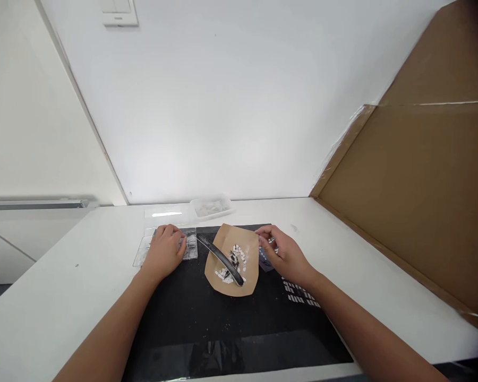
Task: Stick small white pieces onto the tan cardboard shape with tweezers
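On the black mat (171,318) lies a piece of brown paper (216,262) with its edges curving up. It carries small white pieces (239,253), some dark bits and a long curved black strip (222,257), whose upper end sticks out past the paper's left edge. My left hand (167,252) rests over a clear compartment box (191,246), thumb apart from the bent fingers; some fingertips are hidden. At the paper's right edge is my right hand (284,254), thumb and forefinger brought close together. What they pinch, if anything, is too small to make out.
Behind the box stands a translucent tray (211,207) with pale contents. Partly under my right hand is a dark sheet with light marks (265,260); nearer my forearm are rows of pale rectangles (300,294). A white wall (219,106) and cardboard panel (414,201) bound the table.
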`<state>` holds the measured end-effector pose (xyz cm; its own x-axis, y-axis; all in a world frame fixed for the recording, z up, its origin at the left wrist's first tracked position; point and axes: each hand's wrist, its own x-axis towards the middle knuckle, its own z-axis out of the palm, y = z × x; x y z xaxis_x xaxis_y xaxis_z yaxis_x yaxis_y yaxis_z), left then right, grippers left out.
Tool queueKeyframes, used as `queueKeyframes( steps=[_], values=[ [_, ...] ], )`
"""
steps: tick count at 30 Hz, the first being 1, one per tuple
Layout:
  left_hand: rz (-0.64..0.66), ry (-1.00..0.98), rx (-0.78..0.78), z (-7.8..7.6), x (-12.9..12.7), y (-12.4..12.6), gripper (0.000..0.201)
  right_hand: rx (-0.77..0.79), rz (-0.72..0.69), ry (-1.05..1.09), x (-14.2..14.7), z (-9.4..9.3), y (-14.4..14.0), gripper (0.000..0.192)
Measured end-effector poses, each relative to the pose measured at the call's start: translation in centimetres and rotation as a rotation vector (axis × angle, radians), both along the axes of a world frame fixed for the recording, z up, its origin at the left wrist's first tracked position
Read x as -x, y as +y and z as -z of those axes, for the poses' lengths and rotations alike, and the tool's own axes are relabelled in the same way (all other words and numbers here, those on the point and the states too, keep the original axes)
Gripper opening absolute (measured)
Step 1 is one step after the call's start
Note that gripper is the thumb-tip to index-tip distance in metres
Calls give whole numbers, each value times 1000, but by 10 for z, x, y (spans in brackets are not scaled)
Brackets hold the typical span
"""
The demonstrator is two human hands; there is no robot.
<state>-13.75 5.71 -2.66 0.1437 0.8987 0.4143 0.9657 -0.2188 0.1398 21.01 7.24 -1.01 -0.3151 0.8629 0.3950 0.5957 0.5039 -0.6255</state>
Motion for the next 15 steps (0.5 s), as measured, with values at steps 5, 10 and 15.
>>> queueKeyframes(
  steps=[5,10,15],
  values=[
    [-1,-2,15,1,0,1,32,-102,39,-60,-12,-3,11,18],
    [2,-1,21,2,1,2,32,-105,129,-49,-39,1,28,13],
    [6,17,14,3,1,2,34,-35,215,-62,-66,8,42,22]
  ],
)
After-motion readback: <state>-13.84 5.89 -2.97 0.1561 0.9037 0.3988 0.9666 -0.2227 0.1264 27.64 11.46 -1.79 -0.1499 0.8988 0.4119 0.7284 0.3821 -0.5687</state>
